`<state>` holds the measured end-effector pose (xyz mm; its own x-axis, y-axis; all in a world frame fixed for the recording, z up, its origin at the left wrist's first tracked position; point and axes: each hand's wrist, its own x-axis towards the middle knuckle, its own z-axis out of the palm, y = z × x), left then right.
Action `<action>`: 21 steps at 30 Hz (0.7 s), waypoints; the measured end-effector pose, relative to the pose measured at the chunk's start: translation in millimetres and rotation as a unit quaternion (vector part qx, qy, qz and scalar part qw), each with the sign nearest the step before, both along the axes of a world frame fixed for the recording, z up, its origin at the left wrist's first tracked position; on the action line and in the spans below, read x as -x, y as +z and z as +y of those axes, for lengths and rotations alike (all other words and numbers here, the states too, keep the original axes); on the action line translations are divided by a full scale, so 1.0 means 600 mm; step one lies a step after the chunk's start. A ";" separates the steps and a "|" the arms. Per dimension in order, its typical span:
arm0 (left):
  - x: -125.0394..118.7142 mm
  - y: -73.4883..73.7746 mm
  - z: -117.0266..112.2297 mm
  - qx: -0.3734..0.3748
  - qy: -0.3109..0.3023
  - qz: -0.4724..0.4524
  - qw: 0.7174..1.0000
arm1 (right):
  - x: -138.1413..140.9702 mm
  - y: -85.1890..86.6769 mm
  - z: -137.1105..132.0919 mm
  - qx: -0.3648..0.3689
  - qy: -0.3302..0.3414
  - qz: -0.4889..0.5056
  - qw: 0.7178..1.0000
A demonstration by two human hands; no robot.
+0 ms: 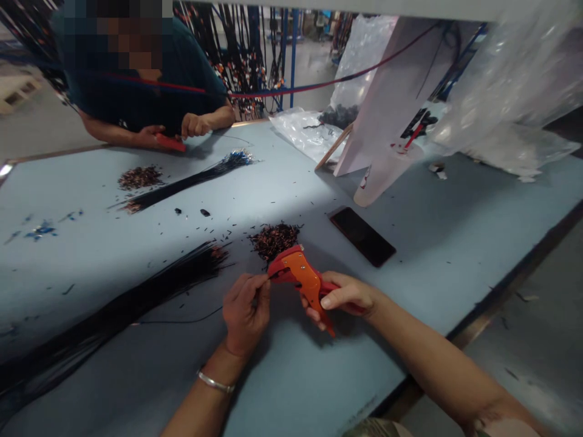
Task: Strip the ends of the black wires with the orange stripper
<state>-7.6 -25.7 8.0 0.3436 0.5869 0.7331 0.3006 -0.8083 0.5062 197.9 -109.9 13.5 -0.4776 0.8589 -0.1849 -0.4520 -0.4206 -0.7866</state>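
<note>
Wire stripper [300, 278], orange and red, sits low over the near middle of the blue table [432, 273], its handles clenched in the right hand [347, 297] with its head aimed left. The left hand [246, 312] pinches a thin black wire [182, 321] between thumb and fingertips right at the tool's mouth; the wire trails left across the table. Just beyond the tool lies a pile of wire scraps [274, 238], and a dark phone [362, 235] lies flat to its right. A long bundle of black wires [136, 297] stretches away to the left. Across the table, a co-worker's hand [195, 125] rests near a red tool [170, 143].
</note>
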 end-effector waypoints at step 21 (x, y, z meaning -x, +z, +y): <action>0.002 0.002 0.000 0.034 -0.022 -0.007 0.999 | 0.006 0.001 0.002 -0.005 -0.024 -0.027 0.999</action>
<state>-8.6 -25.5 9.0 0.3600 0.6201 0.6970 0.2587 -0.7842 0.5640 194.6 -108.8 13.9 -0.4253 0.8824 -0.2013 -0.4283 -0.3921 -0.8141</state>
